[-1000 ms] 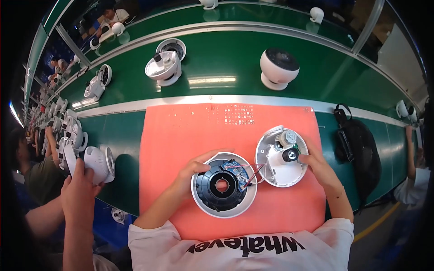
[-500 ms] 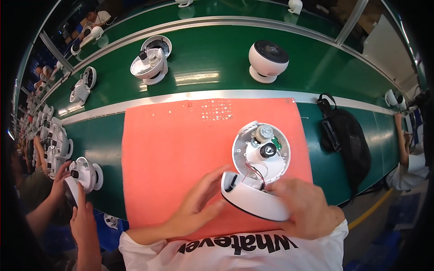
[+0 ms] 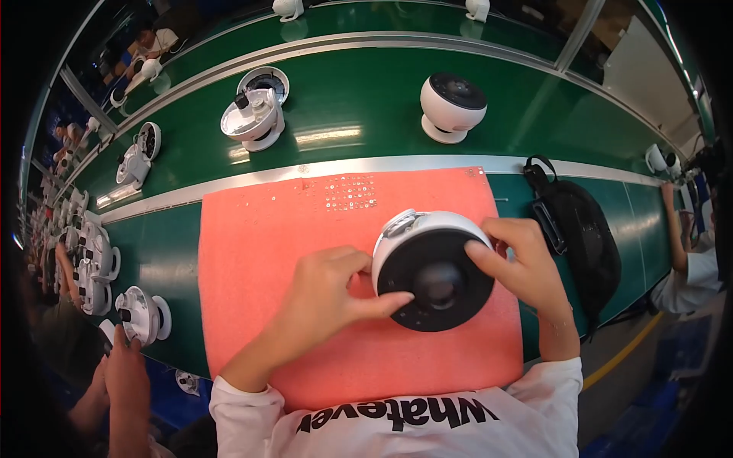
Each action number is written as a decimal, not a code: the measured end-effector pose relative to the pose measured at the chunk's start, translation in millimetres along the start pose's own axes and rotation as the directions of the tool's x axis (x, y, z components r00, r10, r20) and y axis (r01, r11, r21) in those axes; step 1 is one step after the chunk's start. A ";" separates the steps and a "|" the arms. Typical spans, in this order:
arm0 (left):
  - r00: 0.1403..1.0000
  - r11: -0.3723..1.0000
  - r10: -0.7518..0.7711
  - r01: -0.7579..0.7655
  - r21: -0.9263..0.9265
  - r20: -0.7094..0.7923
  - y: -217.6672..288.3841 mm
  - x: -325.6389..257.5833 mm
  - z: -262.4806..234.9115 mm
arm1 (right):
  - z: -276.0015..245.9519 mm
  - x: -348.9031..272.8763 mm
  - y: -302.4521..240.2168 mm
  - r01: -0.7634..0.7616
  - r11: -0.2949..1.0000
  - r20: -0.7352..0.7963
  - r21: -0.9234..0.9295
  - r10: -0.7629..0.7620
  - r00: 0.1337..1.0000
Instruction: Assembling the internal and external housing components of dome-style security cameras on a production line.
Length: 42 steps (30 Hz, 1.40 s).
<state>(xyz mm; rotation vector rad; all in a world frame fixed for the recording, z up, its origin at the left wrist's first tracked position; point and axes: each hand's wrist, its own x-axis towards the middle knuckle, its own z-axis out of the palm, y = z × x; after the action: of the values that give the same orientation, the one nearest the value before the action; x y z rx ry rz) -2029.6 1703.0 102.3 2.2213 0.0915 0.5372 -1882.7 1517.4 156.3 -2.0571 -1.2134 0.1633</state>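
Note:
A round white housing with a glossy black front cover (image 3: 416,286) sits over the mat, its black face turned up toward me. My left hand (image 3: 332,290) grips its left side, the thumb lying on the black face. My right hand (image 3: 521,258) holds the upper right rim, thumb on the face and fingers behind. A dark round lens-like part shows in the middle of the cover. The motor, board and wires inside the housing are hidden beneath the cover. Under it lies a salmon-pink mat (image 3: 259,290), with rows of small screws (image 3: 351,192) near its far edge.
Beyond a metal rail, a green belt carries a finished-looking round unit (image 3: 453,107) and opened units (image 3: 256,114). A black bag (image 3: 580,237) lies right of the mat. Several white units (image 3: 141,317) stand at left, beside a co-worker's hands (image 3: 126,374). Another person sits far right.
The cover has swung from tilted on edge, near me, onto the open housing, black face up. Both hands moved up and now clasp its sides. A co-worker's hands at left moved lower.

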 end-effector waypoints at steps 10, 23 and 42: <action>0.918 0.963 -0.228 0.164 0.215 0.323 -7.4 22.2 -29.1 | 22.2 32.1 25.0 -0.100 0.983 0.195 -0.156 0.130 0.972; 0.921 0.969 -0.145 0.059 0.239 0.361 -27.7 11.9 -48.3 | 36.6 21.6 -44.7 0.532 0.815 0.393 -0.228 -0.423 0.816; 0.993 0.850 -0.054 0.102 -0.516 0.106 -43.8 -40.4 -39.2 | 82.8 17.4 -51.3 -0.082 0.951 0.148 0.298 0.039 0.988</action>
<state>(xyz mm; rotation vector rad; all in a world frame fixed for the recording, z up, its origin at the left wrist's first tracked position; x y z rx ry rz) -2077.3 1750.0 77.6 1.6944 -0.0118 0.3629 -1946.5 1589.5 133.5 -1.8371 -1.1293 0.5012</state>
